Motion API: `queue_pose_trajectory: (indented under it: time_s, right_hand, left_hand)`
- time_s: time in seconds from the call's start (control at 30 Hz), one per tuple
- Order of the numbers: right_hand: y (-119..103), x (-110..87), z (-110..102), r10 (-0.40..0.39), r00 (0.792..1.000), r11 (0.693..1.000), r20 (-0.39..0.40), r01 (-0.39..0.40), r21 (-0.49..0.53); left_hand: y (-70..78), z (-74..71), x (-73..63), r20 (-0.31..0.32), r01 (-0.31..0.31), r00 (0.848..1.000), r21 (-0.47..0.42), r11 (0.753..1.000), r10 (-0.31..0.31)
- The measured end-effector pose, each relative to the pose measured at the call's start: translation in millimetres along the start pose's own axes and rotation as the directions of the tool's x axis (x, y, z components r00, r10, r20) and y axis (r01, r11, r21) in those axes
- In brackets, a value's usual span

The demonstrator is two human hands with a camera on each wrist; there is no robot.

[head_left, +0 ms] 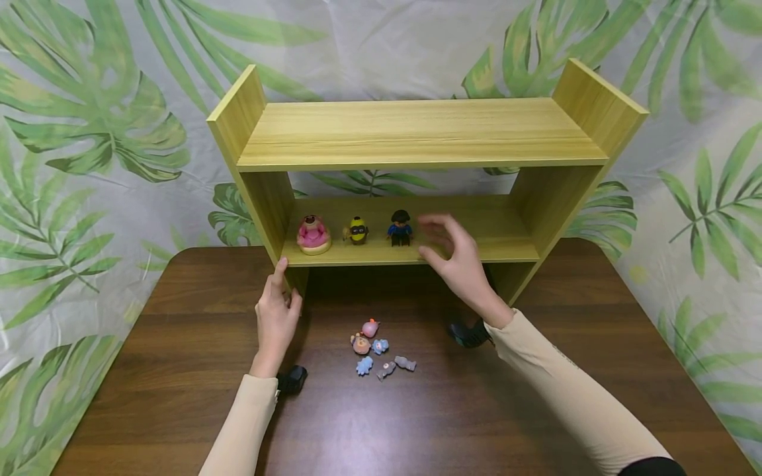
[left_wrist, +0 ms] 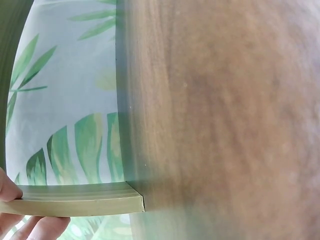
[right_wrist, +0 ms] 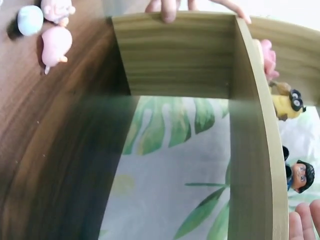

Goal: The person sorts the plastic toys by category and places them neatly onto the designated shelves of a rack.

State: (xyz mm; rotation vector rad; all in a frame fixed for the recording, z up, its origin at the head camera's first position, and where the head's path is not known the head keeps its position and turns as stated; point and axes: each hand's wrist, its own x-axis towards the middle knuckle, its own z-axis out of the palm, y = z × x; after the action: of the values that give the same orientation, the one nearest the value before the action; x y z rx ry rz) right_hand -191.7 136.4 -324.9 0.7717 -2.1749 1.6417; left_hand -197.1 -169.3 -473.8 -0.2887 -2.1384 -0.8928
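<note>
My left hand (head_left: 278, 317) grips the left side panel of a light wooden shelf (head_left: 417, 132); in the left wrist view the thumb (left_wrist: 7, 187) is on one face of the panel (left_wrist: 85, 205) and fingers on the other. Just right of a toy figure in blue with black hair (head_left: 400, 229), my right hand (head_left: 455, 254) hovers with bent fingers and nothing visible held. The figure stands upright on the middle board. To its left stand a yellow goggled figure (head_left: 358, 231) and a pink bear figure (head_left: 313, 235). The right wrist view shows only the right fingertips (right_wrist: 304, 220).
On the dark brown table (head_left: 196, 370) below the shelf lie several small toys: a pink one (head_left: 370, 328), a brownish one (head_left: 360, 344), blue ones (head_left: 364, 365) and grey ones (head_left: 405, 363). A leaf-patterned cloth (head_left: 387, 53) hangs behind.
</note>
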Motion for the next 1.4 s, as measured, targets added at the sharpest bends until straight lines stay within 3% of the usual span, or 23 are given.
queue_pose_trajectory:
  time_s: [0.3, 0.6, 0.9, 1.13, 1.4]
  right_hand:
    - [3.4, -17.0, -1.4, 0.0, 1.0, 0.999, 0.01, -0.001, 0.052]
    - [3.7, -31.0, -0.5, -0.008, 1.0, 0.999, 0.027, 0.007, 0.038]
    - [8.8, -49.0, 3.3, 0.042, 0.996, 0.998, 0.078, -0.045, 0.042]
    - [46.6, -71.4, 12.7, 0.12, 0.982, 0.992, 0.147, -0.125, 0.021]
    - [59.7, -89.3, 24.2, 0.209, 0.946, 0.978, 0.247, -0.209, -0.024]
  left_hand:
    - [0.8, -0.4, -0.1, 0.001, 0.004, 1.0, -0.003, 1.0, -0.004]
    - [0.5, 0.2, -0.3, -0.007, 0.003, 1.0, -0.004, 1.0, -0.003]
    - [0.8, 0.0, -0.4, -0.002, 0.005, 1.0, -0.002, 1.0, -0.005]
    - [0.4, 0.6, -1.2, -0.008, 0.007, 1.0, 0.0, 1.0, -0.007]
    - [0.0, 1.5, -1.0, -0.012, 0.003, 1.0, 0.002, 1.0, -0.003]
